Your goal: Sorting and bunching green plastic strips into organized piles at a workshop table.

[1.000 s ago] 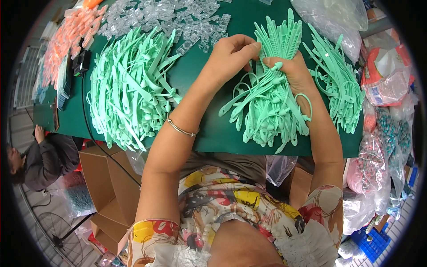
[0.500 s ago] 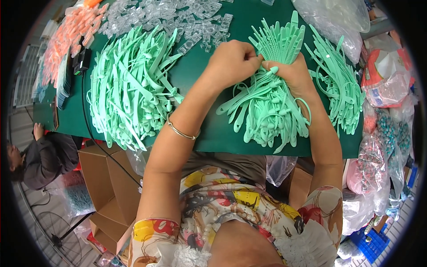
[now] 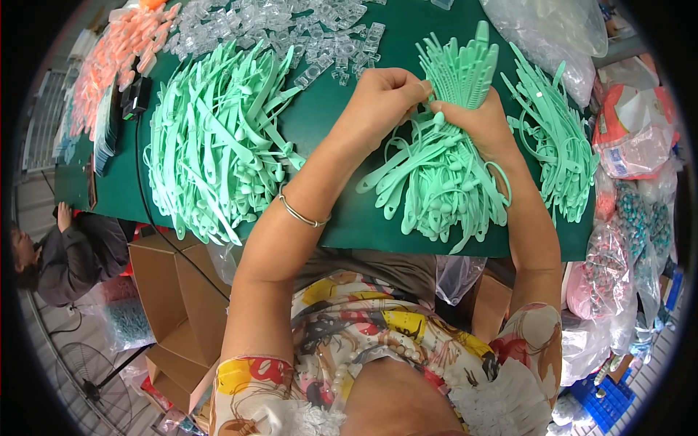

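At the near side of the table (image 3: 342,214), right of its middle, the right hand (image 3: 486,122) is clamped around the bundle of green straps (image 3: 447,156), thumb across its gathered neck. The left hand (image 3: 389,102) has thumb and fingertips drawn together against the bundle's left side; whether a strap lies in the pinch cannot be told. Above the grip the notched ends fan out; below it the wider ends and loops spread, loosely tangled, toward the table's near edge.

Handling: each strap is probably light, soft and springy — free to bend, with little risk of breakage. Smooth faces may let inner straps slide lengthwise. Take hold at the neck, where one hand can enclose most of the bundle — a grip on the loose ends would likely draw out single straps or snag a loop.

Left of the hands lies a left pile (image 3: 211,138) of like straps; beyond the right wrist, a smaller right pile (image 3: 560,160). Farther out: clear clips (image 3: 211,33), orange pieces (image 3: 120,58) at far left, and a plastic bag (image 3: 545,29) at far right.
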